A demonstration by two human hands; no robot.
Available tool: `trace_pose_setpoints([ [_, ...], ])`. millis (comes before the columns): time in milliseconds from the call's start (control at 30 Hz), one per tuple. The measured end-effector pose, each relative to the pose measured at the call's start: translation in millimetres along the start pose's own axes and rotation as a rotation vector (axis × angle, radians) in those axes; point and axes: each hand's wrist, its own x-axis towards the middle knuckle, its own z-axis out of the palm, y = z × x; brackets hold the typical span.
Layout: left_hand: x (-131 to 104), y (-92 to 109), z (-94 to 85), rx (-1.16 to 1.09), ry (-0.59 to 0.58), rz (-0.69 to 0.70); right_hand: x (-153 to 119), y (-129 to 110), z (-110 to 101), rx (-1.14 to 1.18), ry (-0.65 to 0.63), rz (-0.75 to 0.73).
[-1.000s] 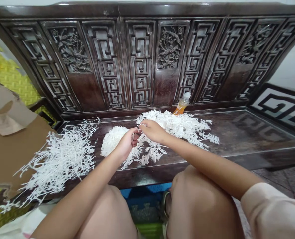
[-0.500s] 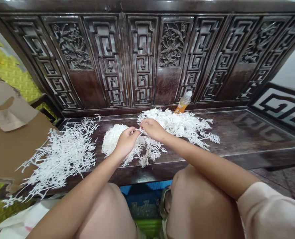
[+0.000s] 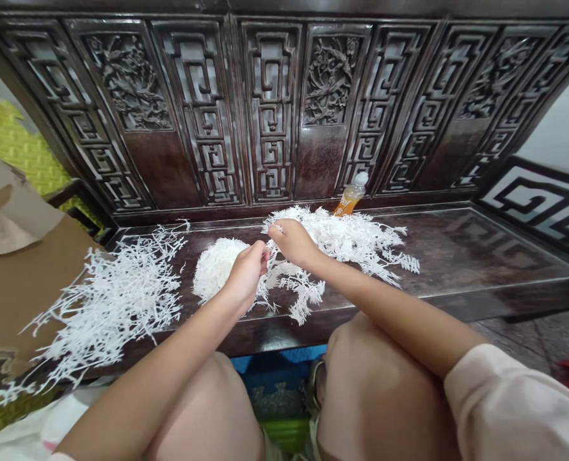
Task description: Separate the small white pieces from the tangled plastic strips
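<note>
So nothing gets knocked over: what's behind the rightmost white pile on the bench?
Behind the rightmost white pile shows a white-capped bottle of orange liquid, with the carved backrest beyond. The pile covers the bottle's base, so that part cannot be seen.

the backrest (image 3: 162,163) runs along the back edge of the table (image 3: 447,250), an armrest (image 3: 543,192) at its right edge; the twig heap (image 3: 121,301) lies at the left end, reaching past the front left corner, cardboard (image 3: 20,288) to its left; next rightward comes the mound of bits (image 3: 217,262), then the sprig pile (image 3: 346,237), the bottle (image 3: 350,197) behind it by the back edge; the left hand (image 3: 249,267) is before the mound, the right hand (image 3: 291,240) before the pile's left end
</note>
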Motion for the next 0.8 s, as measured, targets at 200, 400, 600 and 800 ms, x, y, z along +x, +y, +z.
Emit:
trace_pose_setpoints([
  [200,-16.4,24.4,-10.9,-0.225,-0.001,0.08,19.3,37.5,-28.7,0.099,0.306,0.22],
  [400,12.8,14.0,-18.2,-0.379,-0.036,-0.334,4.5,11.9,-1.6,0.351,-0.125,0.219],
  [600,26.1,5.6,-18.6,-0.334,-0.025,-0.29,-4.1,5.3,1.3,0.446,-0.298,0.223],
  [800,24.6,-2.3,-17.3,0.021,-0.093,-0.072,-11.3,7.2,-2.5,0.47,-0.414,0.204],
])
